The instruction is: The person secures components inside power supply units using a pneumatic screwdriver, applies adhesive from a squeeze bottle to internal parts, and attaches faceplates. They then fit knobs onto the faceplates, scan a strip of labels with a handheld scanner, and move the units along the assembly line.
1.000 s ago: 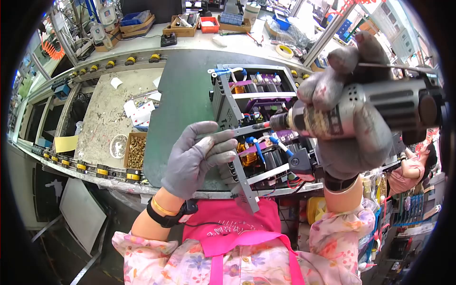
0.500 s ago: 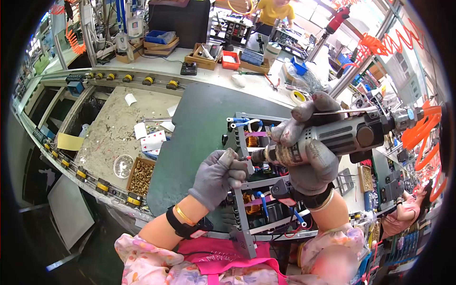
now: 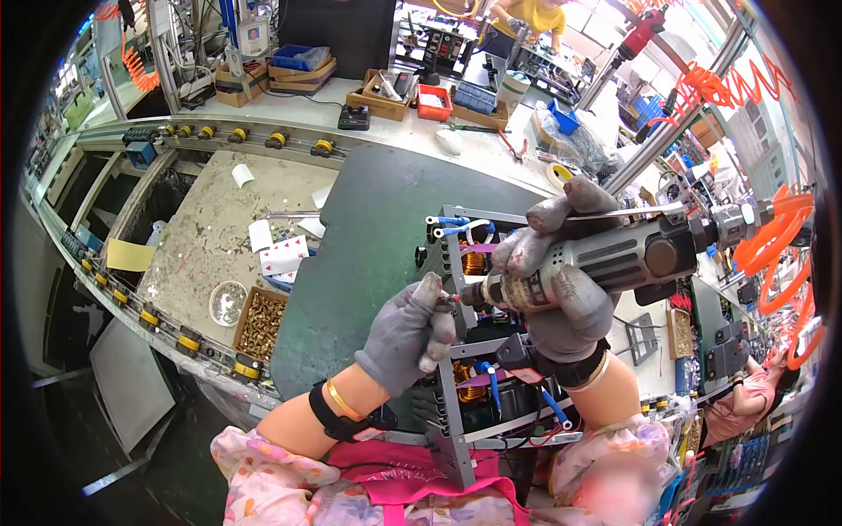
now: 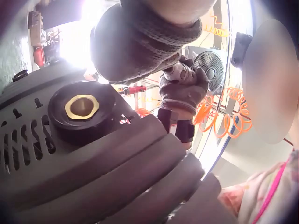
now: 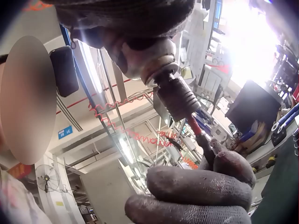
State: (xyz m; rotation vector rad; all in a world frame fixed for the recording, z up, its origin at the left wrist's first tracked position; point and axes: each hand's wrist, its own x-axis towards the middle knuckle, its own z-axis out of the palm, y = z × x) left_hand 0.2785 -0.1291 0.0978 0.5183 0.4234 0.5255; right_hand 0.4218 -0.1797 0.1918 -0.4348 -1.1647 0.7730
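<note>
My gloved right hand (image 3: 579,305) grips the body of a pistol-shaped air screwdriver (image 3: 623,256), its nose pointing left. At that nose, my gloved left hand (image 3: 399,337) pinches the end of the driver bit between thumb and curled fingers. The right wrist view shows the bit's red shank (image 5: 195,125) running out of the ridged chuck (image 5: 177,99) into those fingers. Below both hands stands an open grey metal chassis (image 3: 454,421) with coils, blue-ended cables and boards inside. The left wrist view shows a brass nut (image 4: 81,107) set in a black round fitting on a slotted grey panel.
A box of brass fasteners (image 3: 261,324) and a round dish (image 3: 229,303) stand left of the green mat (image 3: 351,237). A roller rail (image 3: 237,136) runs behind. An orange coiled hose (image 3: 772,250) hangs at the right. Another person (image 3: 745,403) sits at the far right.
The left hand's fingers have closed from a looser pose onto the bit. The driver has moved left and lower in view, and the head view has shifted to show more of the bench behind.
</note>
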